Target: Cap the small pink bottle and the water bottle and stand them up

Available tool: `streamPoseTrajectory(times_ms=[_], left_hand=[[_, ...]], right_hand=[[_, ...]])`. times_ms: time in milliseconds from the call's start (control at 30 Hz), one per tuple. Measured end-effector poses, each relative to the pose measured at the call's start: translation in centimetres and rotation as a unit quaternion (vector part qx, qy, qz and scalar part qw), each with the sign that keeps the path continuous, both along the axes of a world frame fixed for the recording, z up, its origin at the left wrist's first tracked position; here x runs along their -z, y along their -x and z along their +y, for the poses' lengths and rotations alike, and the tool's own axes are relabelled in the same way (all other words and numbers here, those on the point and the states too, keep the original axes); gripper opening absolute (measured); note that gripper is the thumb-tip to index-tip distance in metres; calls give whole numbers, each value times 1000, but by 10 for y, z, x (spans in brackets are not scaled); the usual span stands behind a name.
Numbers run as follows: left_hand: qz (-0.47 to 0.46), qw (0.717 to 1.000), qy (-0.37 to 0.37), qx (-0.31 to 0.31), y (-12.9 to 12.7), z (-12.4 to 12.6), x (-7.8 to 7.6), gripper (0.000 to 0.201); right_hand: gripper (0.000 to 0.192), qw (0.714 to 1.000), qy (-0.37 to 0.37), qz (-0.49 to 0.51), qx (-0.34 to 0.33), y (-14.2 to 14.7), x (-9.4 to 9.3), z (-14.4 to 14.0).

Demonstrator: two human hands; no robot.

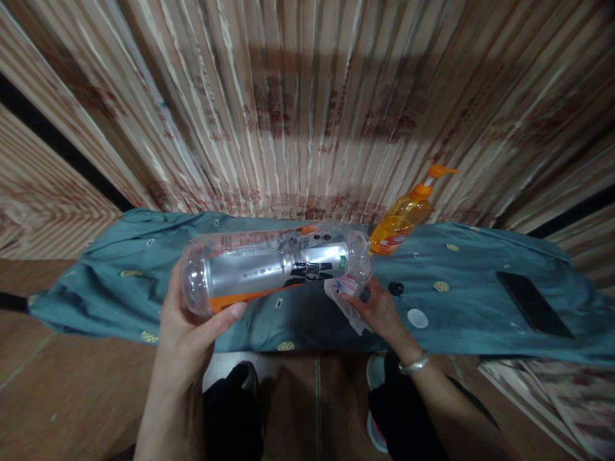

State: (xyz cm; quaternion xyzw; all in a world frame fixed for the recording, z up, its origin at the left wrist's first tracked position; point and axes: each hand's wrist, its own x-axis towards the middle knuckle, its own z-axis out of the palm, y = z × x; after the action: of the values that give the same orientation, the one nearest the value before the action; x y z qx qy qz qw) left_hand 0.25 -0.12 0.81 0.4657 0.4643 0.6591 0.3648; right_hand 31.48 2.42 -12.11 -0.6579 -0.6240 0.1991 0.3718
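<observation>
Fingers of the left hand [185, 323] wrap the base of a clear plastic bottle with a silver label [269, 266], held sideways at centre frame. At its neck the right hand [379, 307] pinches a white cloth [343, 301]; wiping looks unfinished. An orange pump bottle [403, 221], black cap [396, 289] and white lid [417, 318] lie further right on the teal cloth [120, 275].

A rumpled teal cloth with small yellow and white motifs [144, 269] is lying spread across the surface. An orange translucent pump bottle with an orange nozzle [406, 218] is standing tilted at its far edge, against a pleated curtain printed in faded red and beige [307, 109]. A flat black rectangular phone [533, 303] is resting on the cloth well to the right. A small black cap [396, 289] and a white round lid [417, 318] are lying near each other on the cloth. Brown floor tiles [72, 397] are showing below.
</observation>
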Motion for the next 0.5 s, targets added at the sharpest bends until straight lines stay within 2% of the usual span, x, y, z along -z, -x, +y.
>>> streamPoseTrajectory(times_ms=[200, 367, 500], left_hand=[[-3, 1000, 3, 3, 0, 3, -1, 93], [-28, 999, 25, 11, 0, 9, -8, 98], [-23, 999, 13, 20, 1, 14, -10, 97]], right_hand=[[52, 1000, -10, 3, 3, 0, -2, -1], [55, 1000, -8, -1, 7, -1, 0, 0], [58, 1000, 2, -5, 6, -1, 1, 1]])
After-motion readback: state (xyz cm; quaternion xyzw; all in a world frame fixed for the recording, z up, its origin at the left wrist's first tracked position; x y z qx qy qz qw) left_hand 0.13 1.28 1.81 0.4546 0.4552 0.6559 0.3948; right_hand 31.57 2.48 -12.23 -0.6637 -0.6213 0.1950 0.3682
